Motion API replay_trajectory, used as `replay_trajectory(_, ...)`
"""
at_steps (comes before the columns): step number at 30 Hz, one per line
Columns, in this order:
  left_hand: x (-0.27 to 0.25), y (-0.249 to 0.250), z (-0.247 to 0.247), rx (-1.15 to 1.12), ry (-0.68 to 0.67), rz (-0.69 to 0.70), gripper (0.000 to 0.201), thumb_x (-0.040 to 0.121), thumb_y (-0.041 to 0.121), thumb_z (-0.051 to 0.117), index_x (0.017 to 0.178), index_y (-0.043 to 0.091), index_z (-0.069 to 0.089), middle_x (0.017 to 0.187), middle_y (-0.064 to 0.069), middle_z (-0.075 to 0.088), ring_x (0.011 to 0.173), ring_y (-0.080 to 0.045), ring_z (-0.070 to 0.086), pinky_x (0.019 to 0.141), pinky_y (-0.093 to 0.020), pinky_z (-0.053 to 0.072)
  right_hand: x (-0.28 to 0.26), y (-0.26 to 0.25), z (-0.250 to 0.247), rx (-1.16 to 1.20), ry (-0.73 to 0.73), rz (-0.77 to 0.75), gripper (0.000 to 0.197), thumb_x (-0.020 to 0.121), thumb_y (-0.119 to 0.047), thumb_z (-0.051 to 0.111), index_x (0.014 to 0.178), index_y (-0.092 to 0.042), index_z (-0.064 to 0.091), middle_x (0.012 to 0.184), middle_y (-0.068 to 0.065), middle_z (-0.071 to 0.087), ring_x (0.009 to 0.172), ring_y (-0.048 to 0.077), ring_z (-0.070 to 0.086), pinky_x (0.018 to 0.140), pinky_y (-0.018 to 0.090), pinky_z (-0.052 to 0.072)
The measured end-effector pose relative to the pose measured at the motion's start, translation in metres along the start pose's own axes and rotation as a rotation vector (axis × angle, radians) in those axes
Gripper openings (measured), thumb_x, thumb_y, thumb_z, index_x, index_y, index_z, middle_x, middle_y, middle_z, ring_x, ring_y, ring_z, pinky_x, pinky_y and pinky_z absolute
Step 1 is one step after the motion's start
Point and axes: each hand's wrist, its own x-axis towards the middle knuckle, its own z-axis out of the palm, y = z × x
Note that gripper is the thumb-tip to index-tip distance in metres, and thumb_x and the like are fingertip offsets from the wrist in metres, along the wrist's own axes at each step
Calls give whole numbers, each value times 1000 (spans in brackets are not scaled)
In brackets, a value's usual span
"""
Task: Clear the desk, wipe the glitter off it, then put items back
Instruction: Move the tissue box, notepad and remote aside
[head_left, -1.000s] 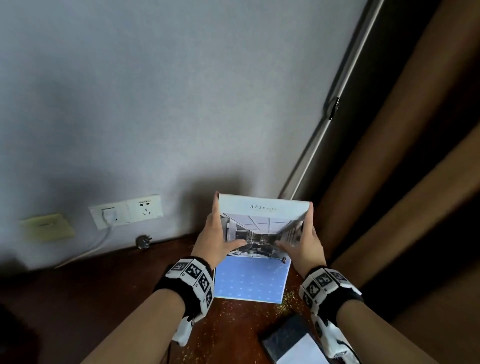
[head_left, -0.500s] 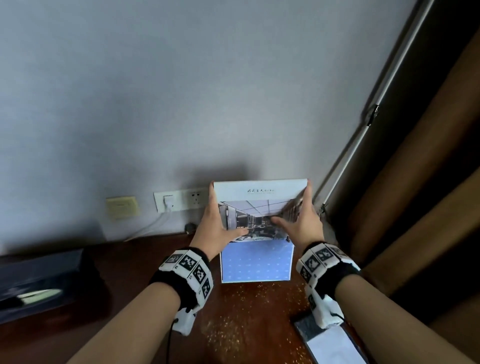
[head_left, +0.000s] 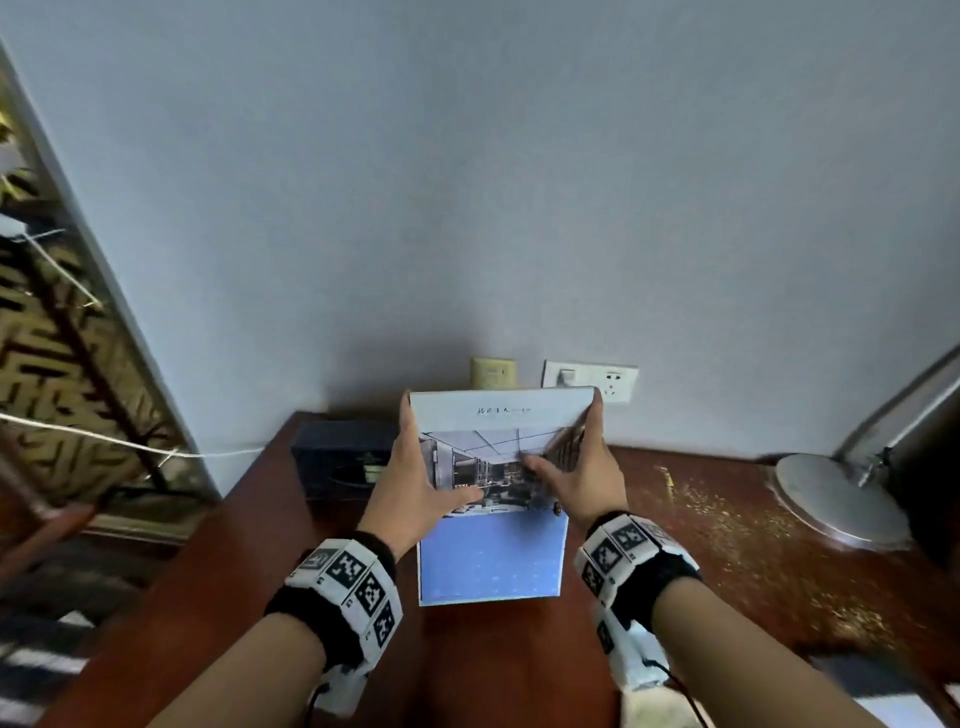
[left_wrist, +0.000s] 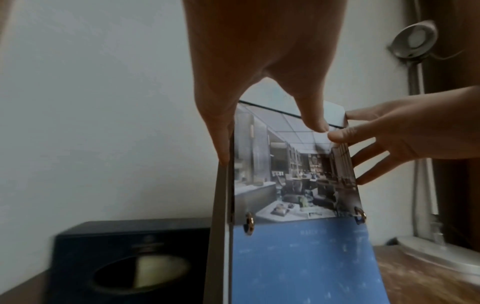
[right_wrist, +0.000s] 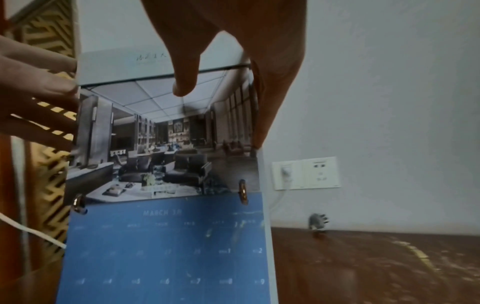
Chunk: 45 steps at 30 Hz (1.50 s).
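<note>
A desk calendar (head_left: 493, 499) with an interior photo on top and a blue month sheet below is held upright above the brown desk (head_left: 488, 670). My left hand (head_left: 415, 478) grips its left edge, thumb on the photo. My right hand (head_left: 576, 473) grips the right edge the same way. The left wrist view shows the calendar (left_wrist: 293, 205) edge-on with two ring binders; the right wrist view shows its face (right_wrist: 166, 185) marked March. Gold glitter (head_left: 737, 551) is scattered over the right part of the desk.
A dark tissue box (head_left: 337, 457) stands at the desk's back left, just left of the calendar. A silver lamp base (head_left: 841, 499) sits at the right. Wall sockets (head_left: 592, 379) with a plugged cable lie behind the calendar. A patterned screen (head_left: 62, 374) stands off to the left.
Both hands have carried the calendar leftward along the desk, from the right end near the curtain to beside the tissue box. The grip on both edges is unchanged.
</note>
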Motion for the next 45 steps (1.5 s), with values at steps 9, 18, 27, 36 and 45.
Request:
replay_trajectory(9,-32,-64,-108,45,172,-163,138,58,18,89,147,36,-15,152,3,28,136,-10,31,105,-18,23,-24,-54,124,165,-182,-51,110,78,-33,74,148,-35,-11,148,3,39,131,25,44,102,32,38)
replay_trajectory(18,-39,-88,-124,52,204,-211,140,58,20,90,147,34,-16,155,-2,24,140,-15,27,112,-28,25,-27,-67,147,123,-205,-82,112,76,-30,76,147,-38,-9,153,-2,31,133,25,41,103,34,37)
replay_trajectory(27,-37,-83,-120,53,274,-220,137,59,24,89,148,34,-14,157,-2,20,142,-16,24,117,-35,23,-22,-61,138,40,-299,-131,119,74,-21,77,147,-33,-17,152,1,31,133,22,42,102,35,41)
replay_trajectory(36,-27,-23,-75,553,518,-30,117,68,51,77,151,19,2,157,-15,5,146,-29,-1,116,-49,-1,-34,-6,66,-242,-358,-47,108,83,-31,70,148,-26,-16,157,5,11,128,23,47,99,36,43)
replay_trajectory(45,-19,28,4,561,528,2,115,68,58,72,151,12,5,157,-19,6,146,-30,2,115,-56,0,-41,95,-43,-350,-263,182,104,82,-32,70,150,-27,-9,156,3,17,116,21,56,94,37,50)
